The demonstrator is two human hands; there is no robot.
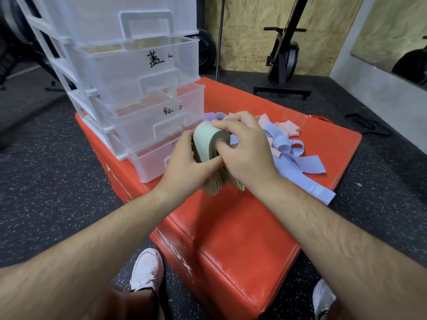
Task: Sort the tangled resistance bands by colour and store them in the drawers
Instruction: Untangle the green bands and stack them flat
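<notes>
A thick stack of pale green resistance bands is folded into a loop above the red padded box. My left hand grips the stack from the left and below. My right hand holds it from the right, thumb inside the loop. Behind my right hand lies a tangled pile of lavender bands and pink bands. A clear plastic drawer unit stands at the box's back left. Its lower drawers are pulled out, and the lowest drawer sits open just left of my hands.
One lavender band hangs over the box's right edge. A black exercise machine stands behind on the dark speckled floor. My white shoes are beside the box's near corner. A black strap lies on the floor at right.
</notes>
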